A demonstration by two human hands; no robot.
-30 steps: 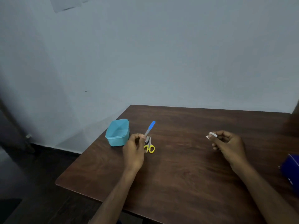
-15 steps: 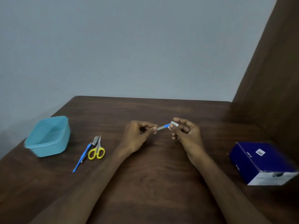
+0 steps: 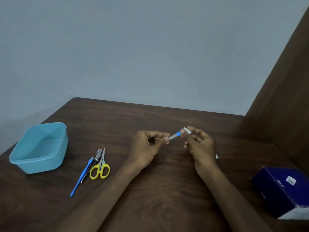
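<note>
Over the middle of the dark wooden table point(image 3: 150, 206), my left hand point(image 3: 147, 148) pinches one end of a thin tool with a silver shaft and a blue tip point(image 3: 174, 136). The blue tip meets a small white strip point(image 3: 187, 130) that my right hand point(image 3: 199, 144) pinches between thumb and fingers. Both hands are raised a little above the table. How the tip and strip touch is too small to tell.
A light blue plastic tub point(image 3: 40, 148) stands at the left. Beside it lie yellow-handled scissors point(image 3: 100, 168), a blue-handled tool point(image 3: 82, 178) and a small metal tool point(image 3: 97, 155). A dark blue box point(image 3: 282, 190) sits at the right by a brown panel point(image 3: 284, 97).
My left hand picked up the thin blue-tipped tool from beside the scissors and brought it to the strip in my right hand. My view has swung to the right. The hands are steady since.
</note>
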